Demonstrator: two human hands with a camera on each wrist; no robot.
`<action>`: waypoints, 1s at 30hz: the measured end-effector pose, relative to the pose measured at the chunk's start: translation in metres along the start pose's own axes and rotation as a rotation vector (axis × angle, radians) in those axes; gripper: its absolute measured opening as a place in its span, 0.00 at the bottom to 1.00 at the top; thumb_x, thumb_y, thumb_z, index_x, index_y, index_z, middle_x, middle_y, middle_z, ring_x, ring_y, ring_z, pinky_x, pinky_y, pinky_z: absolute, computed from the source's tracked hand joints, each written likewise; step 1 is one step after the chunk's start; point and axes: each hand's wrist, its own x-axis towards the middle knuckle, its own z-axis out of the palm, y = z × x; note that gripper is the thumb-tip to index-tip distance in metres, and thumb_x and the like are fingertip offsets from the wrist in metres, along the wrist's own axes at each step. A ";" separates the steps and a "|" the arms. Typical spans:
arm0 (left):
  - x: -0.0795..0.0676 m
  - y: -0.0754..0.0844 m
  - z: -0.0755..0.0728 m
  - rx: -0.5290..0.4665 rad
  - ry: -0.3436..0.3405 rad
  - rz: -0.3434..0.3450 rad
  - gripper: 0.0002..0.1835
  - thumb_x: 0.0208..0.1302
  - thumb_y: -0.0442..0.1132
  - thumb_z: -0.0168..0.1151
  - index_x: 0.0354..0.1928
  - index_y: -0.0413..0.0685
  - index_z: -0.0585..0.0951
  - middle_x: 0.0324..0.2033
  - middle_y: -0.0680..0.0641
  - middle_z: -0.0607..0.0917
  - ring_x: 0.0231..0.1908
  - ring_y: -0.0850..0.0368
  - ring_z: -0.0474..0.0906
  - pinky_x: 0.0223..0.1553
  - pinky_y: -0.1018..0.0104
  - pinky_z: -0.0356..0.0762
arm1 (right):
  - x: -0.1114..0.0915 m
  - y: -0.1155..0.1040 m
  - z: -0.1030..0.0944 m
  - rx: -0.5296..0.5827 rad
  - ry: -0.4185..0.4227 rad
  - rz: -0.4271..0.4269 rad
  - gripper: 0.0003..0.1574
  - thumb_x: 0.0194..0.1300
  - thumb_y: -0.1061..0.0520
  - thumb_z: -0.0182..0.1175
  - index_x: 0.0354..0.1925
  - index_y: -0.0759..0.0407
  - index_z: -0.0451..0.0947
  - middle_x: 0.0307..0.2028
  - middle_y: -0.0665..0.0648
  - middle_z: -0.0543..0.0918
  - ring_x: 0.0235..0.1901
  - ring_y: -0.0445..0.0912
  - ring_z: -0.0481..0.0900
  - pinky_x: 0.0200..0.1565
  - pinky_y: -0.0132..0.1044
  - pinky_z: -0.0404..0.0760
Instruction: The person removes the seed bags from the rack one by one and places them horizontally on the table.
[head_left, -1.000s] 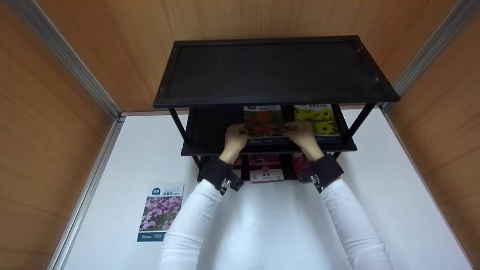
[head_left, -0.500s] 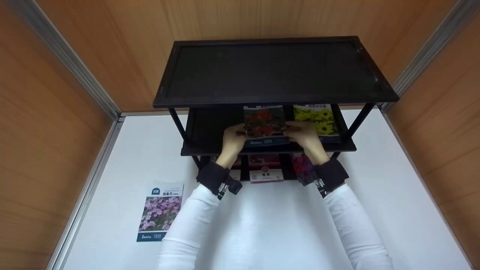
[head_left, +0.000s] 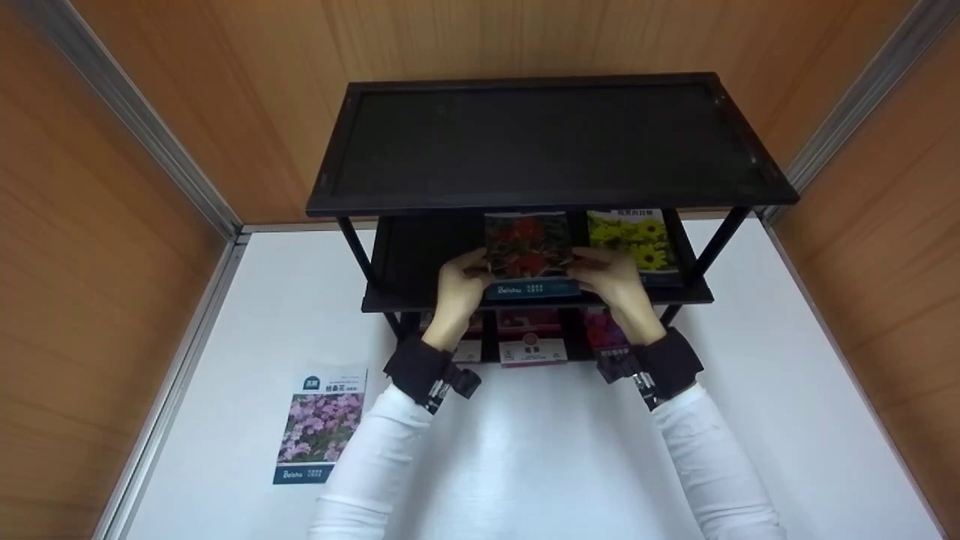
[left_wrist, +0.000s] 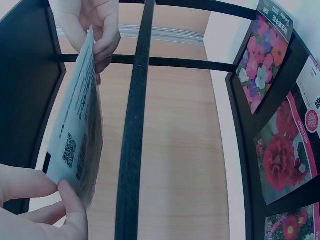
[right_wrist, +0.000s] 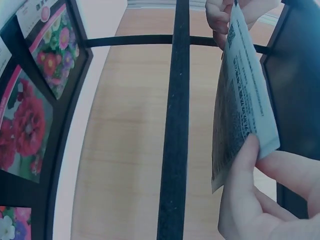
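A seed packet with red flowers (head_left: 528,251) is held by both hands at the middle shelf (head_left: 427,259) of a black rack. My left hand (head_left: 460,291) pinches its left edge between thumb and fingers, while my right hand (head_left: 613,283) pinches the right edge. Seen from the left wrist, the packet's printed back (left_wrist: 82,125) is off the shelf, with a QR code visible. The right wrist view shows the same back side (right_wrist: 242,100) tilted above the shelf bar (right_wrist: 175,120). To the right lies a yellow-flower packet (head_left: 637,244), partly behind my right hand.
The rack's top board (head_left: 555,142) overhangs the middle shelf. On the lower shelf are several packets, one with a white label (head_left: 532,350). A purple-flower packet (head_left: 322,424) lies on the white table (head_left: 225,397) at left. Wood panels (head_left: 75,262) enclose the sides and back.
Both hands have drawn slightly toward me, and the red-flower packet has come a little nearer, its lower band showing more. The wrists have spread slightly apart. The other packets have not moved.
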 end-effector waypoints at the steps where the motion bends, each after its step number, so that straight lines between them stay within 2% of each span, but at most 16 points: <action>1: -0.002 0.000 -0.001 -0.001 -0.001 0.000 0.23 0.57 0.23 0.49 0.57 0.33 0.67 0.44 0.37 0.74 0.42 0.47 0.73 0.40 0.64 0.71 | -0.001 0.000 0.000 0.006 -0.004 0.004 0.26 0.55 0.65 0.57 0.54 0.67 0.69 0.45 0.63 0.77 0.34 0.39 0.77 0.40 0.31 0.76; 5: -0.008 0.001 -0.002 -0.001 0.008 0.003 0.23 0.57 0.24 0.50 0.57 0.34 0.68 0.44 0.38 0.75 0.39 0.50 0.73 0.36 0.67 0.70 | -0.006 -0.001 0.000 0.032 -0.016 0.016 0.26 0.56 0.65 0.57 0.55 0.66 0.69 0.47 0.64 0.76 0.35 0.39 0.78 0.40 0.31 0.76; 11: -0.017 0.002 -0.004 -0.013 0.030 0.017 0.22 0.56 0.24 0.51 0.56 0.35 0.69 0.42 0.39 0.76 0.28 0.58 0.70 0.27 0.71 0.64 | -0.015 -0.001 0.002 0.063 -0.011 0.030 0.26 0.56 0.66 0.56 0.55 0.66 0.68 0.42 0.60 0.79 0.34 0.39 0.78 0.39 0.30 0.76; 20: -0.028 0.001 -0.006 -0.037 0.055 0.006 0.22 0.55 0.23 0.49 0.55 0.35 0.71 0.40 0.40 0.76 0.26 0.61 0.69 0.19 0.74 0.60 | -0.028 0.002 0.005 0.074 -0.011 -0.005 0.25 0.57 0.65 0.56 0.55 0.66 0.69 0.42 0.62 0.79 0.36 0.42 0.79 0.39 0.32 0.77; 26: -0.036 -0.001 -0.009 -0.040 0.069 0.002 0.22 0.54 0.23 0.51 0.54 0.35 0.72 0.40 0.41 0.76 0.32 0.58 0.73 0.28 0.73 0.70 | -0.036 0.004 0.009 0.069 -0.003 -0.007 0.25 0.56 0.65 0.57 0.54 0.66 0.69 0.39 0.60 0.78 0.36 0.41 0.78 0.39 0.31 0.77; 30: -0.043 -0.003 -0.012 -0.045 0.069 0.003 0.23 0.53 0.23 0.51 0.54 0.35 0.72 0.41 0.41 0.76 0.34 0.57 0.74 0.33 0.72 0.71 | -0.042 0.005 0.011 0.070 0.000 -0.014 0.25 0.56 0.65 0.57 0.54 0.65 0.70 0.37 0.57 0.78 0.35 0.40 0.78 0.38 0.30 0.77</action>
